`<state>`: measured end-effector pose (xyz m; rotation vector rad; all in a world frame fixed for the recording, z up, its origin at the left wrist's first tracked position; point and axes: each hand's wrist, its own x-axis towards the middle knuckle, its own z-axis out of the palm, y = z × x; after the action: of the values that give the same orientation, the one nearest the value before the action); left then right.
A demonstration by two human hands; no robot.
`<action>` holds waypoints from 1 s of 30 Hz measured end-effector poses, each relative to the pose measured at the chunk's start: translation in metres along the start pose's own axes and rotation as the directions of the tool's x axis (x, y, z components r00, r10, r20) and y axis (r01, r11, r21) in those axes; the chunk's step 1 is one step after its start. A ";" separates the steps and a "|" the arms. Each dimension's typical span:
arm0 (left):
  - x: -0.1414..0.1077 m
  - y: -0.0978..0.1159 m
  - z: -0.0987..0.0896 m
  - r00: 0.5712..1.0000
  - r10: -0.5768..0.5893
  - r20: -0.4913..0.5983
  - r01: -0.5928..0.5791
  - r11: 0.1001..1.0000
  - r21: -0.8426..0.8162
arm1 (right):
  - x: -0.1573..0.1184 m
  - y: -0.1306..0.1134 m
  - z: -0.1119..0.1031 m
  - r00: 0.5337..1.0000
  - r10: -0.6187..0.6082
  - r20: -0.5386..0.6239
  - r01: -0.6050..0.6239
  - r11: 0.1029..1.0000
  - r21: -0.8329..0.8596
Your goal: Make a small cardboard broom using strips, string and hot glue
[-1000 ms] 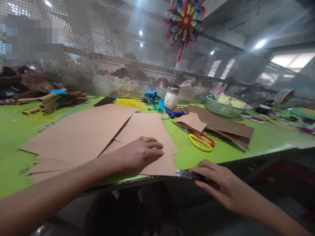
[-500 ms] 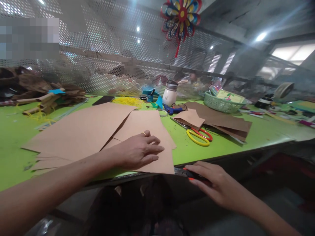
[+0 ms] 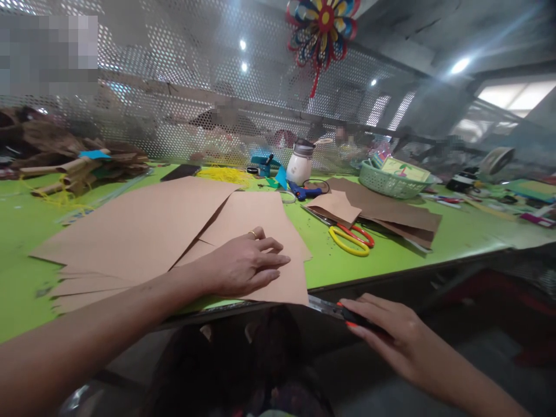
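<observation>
Fingers of the right hand [image 3: 391,330] are closed around the dark handle of a long silver metal tool with orange-red accents [image 3: 324,305], and that hand now sits a little farther out from the paper than half a second ago, so more of the metal shows. Its tip is still at the near right corner of a flat light-brown paper sheet [image 3: 260,214], so tool and sheet seem to be still working together at that corner; whether the tip grips, cuts or only touches the paper, I cannot tell. The left hand [image 3: 247,263] has hardly shifted: its fingers are loosely bent and grasp nothing, resting on the sheet and seemingly steadying it. The sheet lies beside and partly under a fanned stack of larger light-brown paper sheets [image 3: 130,231], at the front of the bright green table [image 3: 391,255], its near corner jutting past the edge

As for writing, no brand can be read. A pale yellow card with a plant picture [image 3: 402,172], in the light green plastic basket [image 3: 384,185], is too small to make out, and the white bottle with a grey lid [image 3: 299,168] bears only a faint, unreadable mark
</observation>
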<state>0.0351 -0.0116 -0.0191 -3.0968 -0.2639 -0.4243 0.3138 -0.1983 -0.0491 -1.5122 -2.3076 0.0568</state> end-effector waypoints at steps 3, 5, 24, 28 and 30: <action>0.000 0.000 0.001 1.000 0.001 -0.003 -0.001 1.000 0.009 | 0.007 -0.005 0.002 1.000 -0.004 -0.008 0.004 1.000 0.005; 0.000 0.000 0.002 1.000 -0.002 0.002 0.001 1.000 0.019 | 0.013 -0.008 0.004 1.000 0.000 -0.016 0.001 1.000 0.015; -0.001 0.000 0.003 0.999 0.014 -0.033 -0.015 1.000 -0.004 | 0.026 -0.022 0.009 0.999 0.020 0.050 -0.024 0.997 0.068; -0.001 -0.001 0.002 1.000 -0.002 -0.019 0.002 1.000 0.013 | 0.024 -0.025 0.010 0.999 0.016 0.040 -0.020 0.994 0.103; -0.001 0.000 0.002 1.000 -0.008 -0.003 0.008 1.000 0.019 | 0.019 -0.025 0.008 0.999 0.012 0.037 -0.016 0.994 0.106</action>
<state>0.0344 -0.0115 -0.0213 -3.0772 -0.2785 -0.4243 0.2827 -0.1898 -0.0453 -1.4856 -2.2836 0.2088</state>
